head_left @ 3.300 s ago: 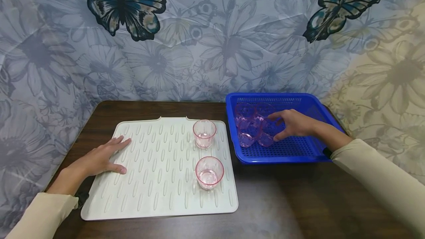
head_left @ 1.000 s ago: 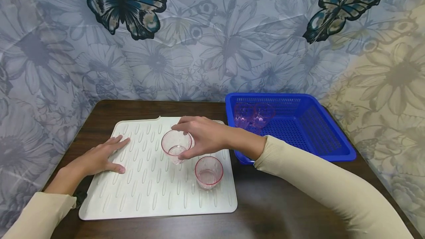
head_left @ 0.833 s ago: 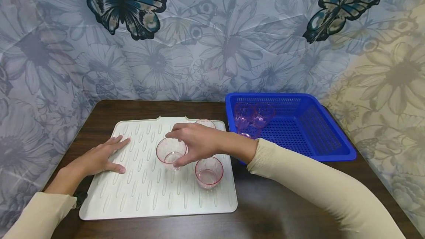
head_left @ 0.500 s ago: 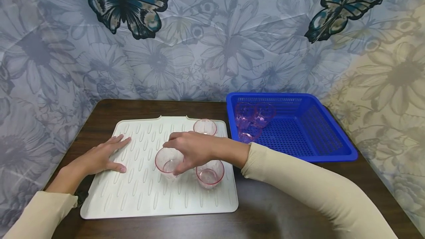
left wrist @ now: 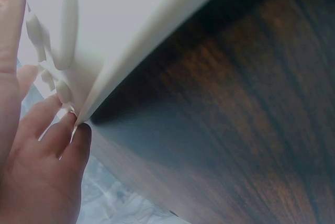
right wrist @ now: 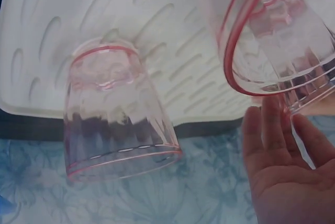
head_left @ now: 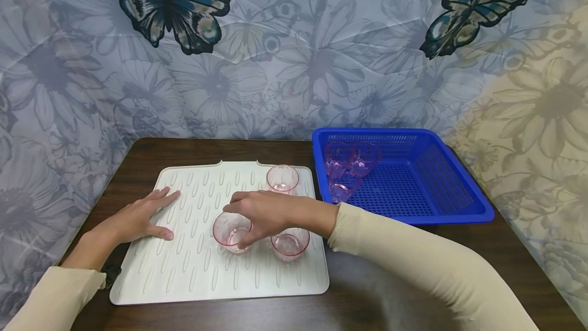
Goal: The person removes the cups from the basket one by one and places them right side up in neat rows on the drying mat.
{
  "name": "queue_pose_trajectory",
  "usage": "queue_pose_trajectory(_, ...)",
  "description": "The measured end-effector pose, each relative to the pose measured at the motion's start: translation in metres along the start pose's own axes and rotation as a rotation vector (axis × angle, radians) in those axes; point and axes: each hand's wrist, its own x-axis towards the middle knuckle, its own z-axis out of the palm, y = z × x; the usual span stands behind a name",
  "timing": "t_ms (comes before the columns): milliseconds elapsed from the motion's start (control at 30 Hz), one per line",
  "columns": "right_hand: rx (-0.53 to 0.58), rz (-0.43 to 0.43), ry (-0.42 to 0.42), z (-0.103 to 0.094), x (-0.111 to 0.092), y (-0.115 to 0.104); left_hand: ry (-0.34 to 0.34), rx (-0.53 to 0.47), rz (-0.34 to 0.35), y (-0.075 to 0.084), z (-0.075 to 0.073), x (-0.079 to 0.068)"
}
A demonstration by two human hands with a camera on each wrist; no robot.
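Observation:
My right hand holds a clear drinking glass with a pink rim, upright, low over the middle of the white ridged drying mat. The thumb and fingers are curled about its right side. Two matching glasses stand on the mat's right part: a far glass and a near glass, which my right hand partly covers in the head view. My left hand lies spread on the mat's left edge; in the left wrist view its fingers rest along the mat's border.
A blue perforated basket stands at the back right of the dark wooden table. Three more pink-rimmed glasses are in its left end. Behind the table hangs a cloth printed with flowers and butterflies.
My right hand has gone from the basket to the mat with a glass, then moved it nearer and slightly left, level with the near glass. The left hand has stayed in place.

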Motion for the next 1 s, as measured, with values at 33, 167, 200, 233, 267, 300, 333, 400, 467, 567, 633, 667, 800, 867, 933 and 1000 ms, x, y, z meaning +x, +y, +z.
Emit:
queue_pose_trajectory(33,0.006,0.0,-0.003,0.0,0.0,0.0,0.0,0.0,0.001,0.0,0.0,0.0)
queue_pose_trajectory(167,0.039,0.004,0.002,-0.005,-0.006,0.003,-0.002,-0.001,0.001,0.001,0.0,0.0)
queue_pose_trajectory(200,0.052,0.004,0.01,-0.008,-0.009,0.005,-0.002,-0.001,0.0,0.001,0.0,0.0)
queue_pose_trajectory(233,0.06,0.005,0.019,-0.011,-0.012,0.007,-0.003,0.001,0.001,0.0,0.0,0.0)
queue_pose_trajectory(267,0.068,0.009,0.034,-0.015,-0.015,0.009,-0.003,0.001,0.0,0.0,0.0,0.0)
queue_pose_trajectory(300,0.073,0.012,0.051,-0.02,-0.019,0.012,-0.003,0.002,0.0,0.0,0.0,0.0)
queue_pose_trajectory(333,0.085,0.017,0.067,-0.025,-0.023,0.015,-0.001,0.008,0.002,0.0,0.001,-0.001)
queue_pose_trajectory(400,0.112,0.032,0.101,-0.036,-0.031,0.022,0.0,0.011,0.001,-0.001,0.001,-0.001)
queue_pose_trajectory(467,0.143,0.055,0.139,-0.046,-0.041,0.03,0.0,0.011,0.001,-0.001,0.001,-0.001)
queue_pose_trajectory(567,0.186,0.096,0.201,-0.058,-0.059,0.046,-0.001,0.001,0.002,-0.001,0.002,-0.001)
queue_pose_trajectory(633,0.204,0.133,0.245,-0.065,-0.072,0.058,-0.002,-0.003,0.001,0.0,0.002,-0.001)
queue_pose_trajectory(667,0.208,0.158,0.268,-0.068,-0.079,0.064,-0.002,-0.002,0.001,0.0,0.002,-0.001)
queue_pose_trajectory(800,0.249,0.266,0.344,-0.077,-0.105,0.089,-0.002,0.001,-0.002,-0.001,0.002,-0.001)
queue_pose_trajectory(867,0.267,0.318,0.369,-0.079,-0.117,0.101,-0.004,-0.002,-0.002,-0.001,0.002,-0.001)
queue_pose_trajectory(933,0.274,0.365,0.383,-0.08,-0.128,0.112,-0.004,-0.007,0.0,-0.001,0.002,-0.001)
queue_pose_trajectory(1000,0.268,0.407,0.396,-0.079,-0.137,0.124,-0.004,-0.013,0.002,0.0,0.002,-0.001)
